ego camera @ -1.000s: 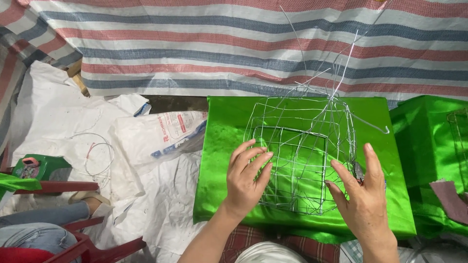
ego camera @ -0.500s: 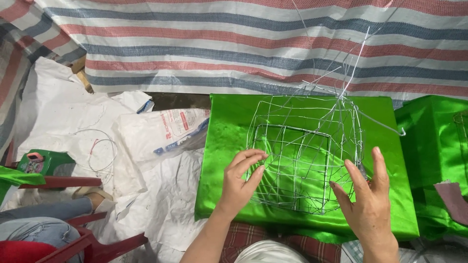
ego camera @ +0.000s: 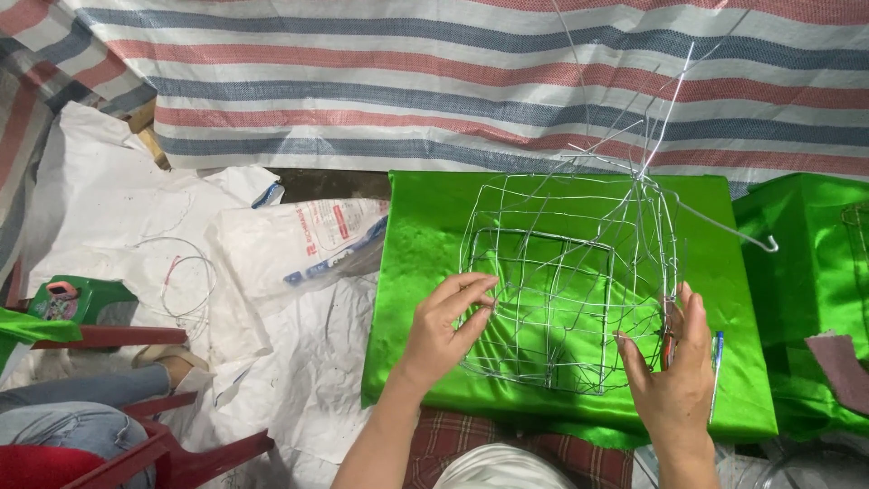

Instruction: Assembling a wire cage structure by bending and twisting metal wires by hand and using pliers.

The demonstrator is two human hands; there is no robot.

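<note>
A wire cage frame (ego camera: 566,281) stands on shiny green cloth (ego camera: 425,235) spread over a bench. The left hand (ego camera: 448,326) pinches a wire at the frame's left side, fingers pressed together. The right hand (ego camera: 674,371) steadies the right side, fingers spread upright. A blue pen (ego camera: 717,358) lies just beside it.

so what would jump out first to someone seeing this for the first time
The bright green satin cloth spread across the middle grabs the eye, with a boxy wire frame standing on it, loose wire ends sticking up. The left hand pinches the frame's near-left edge and the right hand rests against its right side. Behind hangs a red, blue and white striped tarp.
</note>
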